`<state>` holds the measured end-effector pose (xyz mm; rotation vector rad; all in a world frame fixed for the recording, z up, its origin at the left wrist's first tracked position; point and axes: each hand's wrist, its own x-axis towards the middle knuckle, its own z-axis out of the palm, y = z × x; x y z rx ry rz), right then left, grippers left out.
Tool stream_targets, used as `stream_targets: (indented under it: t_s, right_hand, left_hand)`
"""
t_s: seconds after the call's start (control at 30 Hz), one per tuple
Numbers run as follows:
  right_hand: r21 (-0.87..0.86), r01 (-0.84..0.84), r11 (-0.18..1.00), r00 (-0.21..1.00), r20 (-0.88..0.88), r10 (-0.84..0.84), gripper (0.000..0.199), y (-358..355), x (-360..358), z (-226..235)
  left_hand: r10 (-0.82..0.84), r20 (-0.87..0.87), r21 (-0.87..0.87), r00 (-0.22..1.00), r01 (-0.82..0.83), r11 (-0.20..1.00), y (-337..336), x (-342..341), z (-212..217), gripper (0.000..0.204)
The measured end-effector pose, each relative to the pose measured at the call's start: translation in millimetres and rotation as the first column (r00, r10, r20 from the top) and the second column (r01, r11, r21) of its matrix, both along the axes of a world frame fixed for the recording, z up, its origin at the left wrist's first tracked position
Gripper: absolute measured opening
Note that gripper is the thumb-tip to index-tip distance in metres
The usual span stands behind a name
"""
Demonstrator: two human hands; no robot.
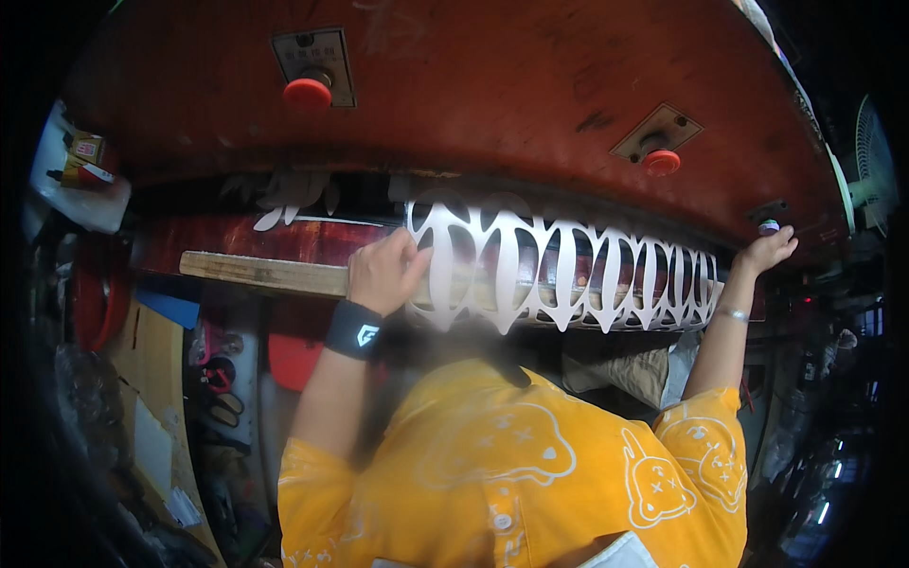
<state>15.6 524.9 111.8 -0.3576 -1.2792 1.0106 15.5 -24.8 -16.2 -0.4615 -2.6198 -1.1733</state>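
Observation:
A white sheet cut into a row of pointed openwork shapes (506, 275) drapes over the front of a dark red bed (227, 237). My left hand (383, 270), with a black wristband, is closed at the sheet's left end, thumb and fingers at its edge. Stretched out to the far right, my right hand (769, 250) touches a small pale-and-green push button (768, 227) under the red machine head (483, 85). Its fingers are extended and grasp nothing. A pale wooden strip (260, 272) runs along the bed's front, passing behind the sheet.
Two red mushroom buttons (308, 94) jut from the machine head above. Loose white cut pieces (275, 213) lie at the bed's back left. A wooden table (156, 379) stands at the left, and a fan (869, 156) at the far right.

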Motion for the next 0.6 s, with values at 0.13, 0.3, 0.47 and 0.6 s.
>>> stream_targets:
  t_s: [0.13, 0.3, 0.47, 0.6]
  right_hand:
    - [0.258, -0.290, 0.922, 0.863, 0.487, 0.135, 0.038, -93.5, 46.2, -46.4]
    - [0.290, -0.863, 0.414, 0.278, 0.956, -0.091, 0.034, -200.3, 94.7, -81.2]
    - [0.258, -0.817, 0.515, 0.169, 0.962, -0.214, 0.045, -223.9, 106.0, -69.9]
    - [0.315, -0.800, 0.510, 0.212, 0.944, -0.251, 0.048, -231.1, 111.3, -70.5]
  left_hand:
    - [0.030, 0.012, -0.013, 0.999, -0.030, 0.999, 2.6, -2.0, 2.3, 0.023]
    - [0.071, 0.071, -0.013, 0.995, -0.070, 0.997, 5.2, -3.4, 3.4, 0.023]
    - [0.105, 0.080, -0.035, 0.991, -0.103, 0.994, 6.9, -4.1, 3.4, 0.024]
    - [0.110, 0.007, -0.066, 0.994, -0.109, 0.992, 7.9, -2.9, 5.0, 0.026]
